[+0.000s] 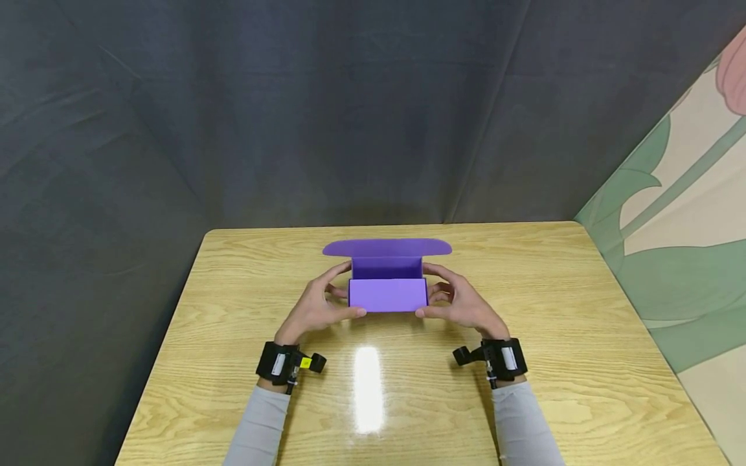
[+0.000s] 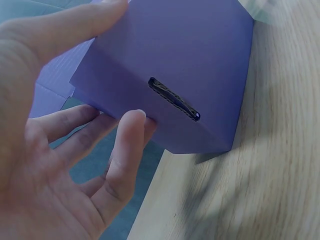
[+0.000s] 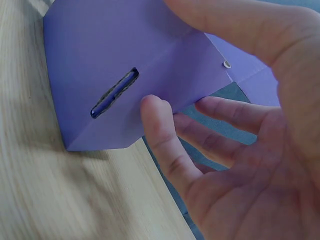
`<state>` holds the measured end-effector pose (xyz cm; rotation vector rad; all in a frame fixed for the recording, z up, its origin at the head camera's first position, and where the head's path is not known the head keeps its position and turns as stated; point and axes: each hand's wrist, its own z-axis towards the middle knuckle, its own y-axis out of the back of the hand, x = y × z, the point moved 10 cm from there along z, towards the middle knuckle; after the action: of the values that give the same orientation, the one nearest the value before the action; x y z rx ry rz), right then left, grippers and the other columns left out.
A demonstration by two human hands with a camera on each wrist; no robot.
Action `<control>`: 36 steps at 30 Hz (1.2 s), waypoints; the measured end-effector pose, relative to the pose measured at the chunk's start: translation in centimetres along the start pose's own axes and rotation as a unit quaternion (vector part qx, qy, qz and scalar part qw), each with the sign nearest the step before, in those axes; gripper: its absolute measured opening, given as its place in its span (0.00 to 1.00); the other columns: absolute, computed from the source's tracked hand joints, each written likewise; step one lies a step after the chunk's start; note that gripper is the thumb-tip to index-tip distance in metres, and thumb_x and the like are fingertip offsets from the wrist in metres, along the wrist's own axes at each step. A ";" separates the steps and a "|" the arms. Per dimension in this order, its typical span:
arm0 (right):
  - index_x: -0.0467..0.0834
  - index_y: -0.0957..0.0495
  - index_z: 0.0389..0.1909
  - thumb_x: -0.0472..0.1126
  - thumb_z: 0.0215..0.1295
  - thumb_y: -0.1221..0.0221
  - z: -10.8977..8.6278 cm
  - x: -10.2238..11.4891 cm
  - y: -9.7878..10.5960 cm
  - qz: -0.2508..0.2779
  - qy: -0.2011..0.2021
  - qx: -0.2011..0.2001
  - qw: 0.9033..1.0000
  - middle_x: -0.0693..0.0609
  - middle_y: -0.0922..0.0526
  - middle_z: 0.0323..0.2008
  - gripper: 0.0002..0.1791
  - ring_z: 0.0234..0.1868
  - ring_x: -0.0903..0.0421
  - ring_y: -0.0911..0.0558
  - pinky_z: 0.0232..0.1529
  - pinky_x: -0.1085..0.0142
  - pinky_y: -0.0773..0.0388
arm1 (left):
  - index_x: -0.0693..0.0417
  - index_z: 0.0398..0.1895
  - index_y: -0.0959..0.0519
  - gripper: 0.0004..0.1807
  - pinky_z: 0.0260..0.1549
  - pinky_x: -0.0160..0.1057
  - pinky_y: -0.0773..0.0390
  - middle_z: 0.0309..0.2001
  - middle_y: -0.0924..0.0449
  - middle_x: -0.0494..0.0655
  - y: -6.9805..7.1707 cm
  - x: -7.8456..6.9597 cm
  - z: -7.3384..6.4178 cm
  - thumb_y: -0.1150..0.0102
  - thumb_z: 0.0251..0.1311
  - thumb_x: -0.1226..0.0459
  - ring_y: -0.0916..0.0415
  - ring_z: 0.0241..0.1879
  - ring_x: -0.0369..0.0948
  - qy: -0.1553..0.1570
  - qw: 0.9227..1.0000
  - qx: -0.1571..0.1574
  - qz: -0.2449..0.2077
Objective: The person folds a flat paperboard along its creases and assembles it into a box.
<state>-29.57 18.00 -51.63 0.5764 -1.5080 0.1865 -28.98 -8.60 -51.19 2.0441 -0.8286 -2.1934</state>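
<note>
A purple cardboard box with its lid raised at the back is held between both hands near the middle of the table. My left hand grips its left end, thumb at the front lower corner and fingers along the side and back. On the opposite end, my right hand mirrors that grip. In the left wrist view the box shows a slot along its lower edge, with fingertips right at the side panel. A matching slot shows on the box in the right wrist view. Most of the inside is hidden.
The wooden table extends around the box on all sides, with a bright light reflection in front of it. A dark curtain hangs behind the table's far edge. Floral-patterned fabric lies along the right side.
</note>
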 end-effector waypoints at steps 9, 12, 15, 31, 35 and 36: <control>0.43 0.34 0.79 0.34 0.57 0.20 0.2 -0.2 0.2 -0.008 -0.003 -0.009 1.000 0.39 0.27 0.72 0.50 0.50 0.47 0.14 0.49 0.64 0.13 | 0.36 0.82 0.35 0.53 0.48 0.47 0.13 0.80 0.33 0.43 0.0 0.3 0.1 0.15 0.53 0.52 0.19 0.55 0.49 0.012 1.000 -0.010 -0.015; 0.42 0.34 0.79 0.34 0.58 0.21 0.2 -0.2 0.3 -0.013 -0.006 -0.014 1.000 0.39 0.28 0.72 0.49 0.51 0.47 0.15 0.49 0.64 0.13 | 0.36 0.81 0.33 0.51 0.48 0.47 0.12 0.79 0.32 0.43 0.1 0.4 0.1 0.16 0.54 0.52 0.19 0.55 0.49 0.012 1.000 -0.014 -0.018; 0.41 0.35 0.79 0.35 0.59 0.21 0.1 -0.2 0.3 -0.016 -0.009 -0.018 1.000 0.39 0.28 0.72 0.49 0.51 0.47 0.15 0.48 0.65 0.13 | 0.38 0.80 0.33 0.49 0.47 0.47 0.12 0.78 0.31 0.45 0.0 0.5 0.2 0.17 0.55 0.52 0.19 0.54 0.50 0.009 1.000 -0.017 -0.016; 0.39 0.38 0.81 0.39 0.68 0.27 0.4 -1.2 0.0 -0.040 -0.020 -0.008 0.999 0.34 0.21 0.59 0.45 0.49 0.46 0.18 0.47 0.66 0.16 | 0.48 0.81 0.34 0.43 0.47 0.43 0.16 0.77 0.31 0.56 -0.6 1.0 0.4 0.27 0.65 0.51 0.17 0.50 0.48 0.010 1.000 0.005 -0.015; 0.43 0.39 0.83 0.40 0.65 0.25 0.4 -1.3 0.0 -0.049 -0.012 -0.015 0.999 0.38 0.22 0.53 0.49 0.45 0.48 0.22 0.44 0.67 0.22 | 0.49 0.83 0.37 0.47 0.52 0.46 0.16 0.78 0.33 0.56 -0.8 1.0 0.4 0.26 0.64 0.50 0.19 0.56 0.51 0.004 1.000 0.016 -0.018; 0.44 0.39 0.83 0.41 0.63 0.24 0.4 -1.4 0.0 -0.051 -0.009 -0.017 0.999 0.39 0.22 0.52 0.50 0.45 0.48 0.24 0.43 0.68 0.23 | 0.49 0.84 0.39 0.49 0.54 0.48 0.17 0.78 0.33 0.55 -0.8 1.0 0.4 0.25 0.63 0.49 0.20 0.57 0.52 0.004 1.000 0.020 -0.021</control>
<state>-30.00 18.13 -52.96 0.6263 -1.4930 0.0766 -29.22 -8.12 -52.46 2.1054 -0.8437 -2.2064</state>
